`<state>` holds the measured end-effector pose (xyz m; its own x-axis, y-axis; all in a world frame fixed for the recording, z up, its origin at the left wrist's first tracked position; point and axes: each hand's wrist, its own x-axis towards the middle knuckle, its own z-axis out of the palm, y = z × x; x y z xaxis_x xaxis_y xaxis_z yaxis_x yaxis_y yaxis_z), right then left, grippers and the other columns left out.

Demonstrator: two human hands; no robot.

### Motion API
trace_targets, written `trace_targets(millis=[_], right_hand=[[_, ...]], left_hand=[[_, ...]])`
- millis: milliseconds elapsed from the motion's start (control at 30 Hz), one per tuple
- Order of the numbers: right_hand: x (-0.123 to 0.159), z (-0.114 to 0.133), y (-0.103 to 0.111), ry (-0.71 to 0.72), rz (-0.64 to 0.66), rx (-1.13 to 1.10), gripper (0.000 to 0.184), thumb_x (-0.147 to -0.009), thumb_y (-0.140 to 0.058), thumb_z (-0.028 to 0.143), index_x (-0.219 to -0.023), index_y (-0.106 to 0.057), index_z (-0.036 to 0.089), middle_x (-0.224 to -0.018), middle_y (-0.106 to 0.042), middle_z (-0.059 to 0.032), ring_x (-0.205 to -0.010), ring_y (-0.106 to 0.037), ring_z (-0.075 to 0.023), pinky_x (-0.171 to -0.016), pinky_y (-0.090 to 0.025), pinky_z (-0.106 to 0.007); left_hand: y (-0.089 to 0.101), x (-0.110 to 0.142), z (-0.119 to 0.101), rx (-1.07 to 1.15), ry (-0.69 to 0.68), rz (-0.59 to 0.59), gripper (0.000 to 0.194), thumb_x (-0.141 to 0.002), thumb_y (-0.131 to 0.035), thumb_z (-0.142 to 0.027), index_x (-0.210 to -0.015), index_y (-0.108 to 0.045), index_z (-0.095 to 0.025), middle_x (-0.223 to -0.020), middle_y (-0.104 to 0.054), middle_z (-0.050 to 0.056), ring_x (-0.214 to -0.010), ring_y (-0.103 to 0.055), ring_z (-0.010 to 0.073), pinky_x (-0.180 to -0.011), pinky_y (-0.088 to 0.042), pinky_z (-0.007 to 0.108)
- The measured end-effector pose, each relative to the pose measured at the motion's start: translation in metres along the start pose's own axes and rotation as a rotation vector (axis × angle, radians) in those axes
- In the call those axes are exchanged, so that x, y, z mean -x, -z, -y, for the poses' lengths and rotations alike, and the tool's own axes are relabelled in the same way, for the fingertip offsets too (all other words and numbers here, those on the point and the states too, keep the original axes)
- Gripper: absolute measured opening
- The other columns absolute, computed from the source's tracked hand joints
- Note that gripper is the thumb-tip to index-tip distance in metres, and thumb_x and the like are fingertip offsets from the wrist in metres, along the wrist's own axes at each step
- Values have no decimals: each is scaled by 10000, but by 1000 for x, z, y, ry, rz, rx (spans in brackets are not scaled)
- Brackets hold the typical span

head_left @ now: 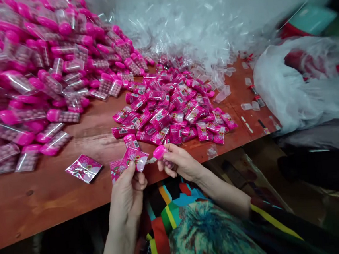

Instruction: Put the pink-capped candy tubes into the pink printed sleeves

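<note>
Pinched in my left hand [130, 190] are flat pink printed wrappers [134, 157], held up at the front of the table. My right hand [180, 162] grips a small clear container with a pink cap [160, 152]; pale pink balls show between the fingers. The two hands are close together but apart. To the left, a loose pink wrapper [84, 168] lies flat on the wood. Just beyond my hands spreads a heap of small filled pink packets [168, 111].
A tall pile of pink-capped containers [41, 75] covers the left side of the reddish wooden table [53, 198]. Clear plastic pieces [189, 25] are heaped at the back. A translucent white bag [298, 98] sits at the right, near small loose parts [255, 96].
</note>
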<state>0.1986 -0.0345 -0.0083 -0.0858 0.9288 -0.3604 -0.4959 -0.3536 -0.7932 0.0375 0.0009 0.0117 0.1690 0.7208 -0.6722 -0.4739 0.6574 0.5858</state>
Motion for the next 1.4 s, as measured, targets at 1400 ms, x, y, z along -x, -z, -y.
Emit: trace_targets(millis=[1400], right_hand=[[19, -24, -9, 185, 12, 271, 530, -940, -559, 358, -1415, -349, 252, -758, -569, 25, -670, -563, -119, -626, -476, -258]], left_hand=[[-4, 5, 22, -136, -40, 258, 384, -843, -679, -423, -582, -627, -146, -522, -548, 6, -517, -484, 96, -489, -356, 205]])
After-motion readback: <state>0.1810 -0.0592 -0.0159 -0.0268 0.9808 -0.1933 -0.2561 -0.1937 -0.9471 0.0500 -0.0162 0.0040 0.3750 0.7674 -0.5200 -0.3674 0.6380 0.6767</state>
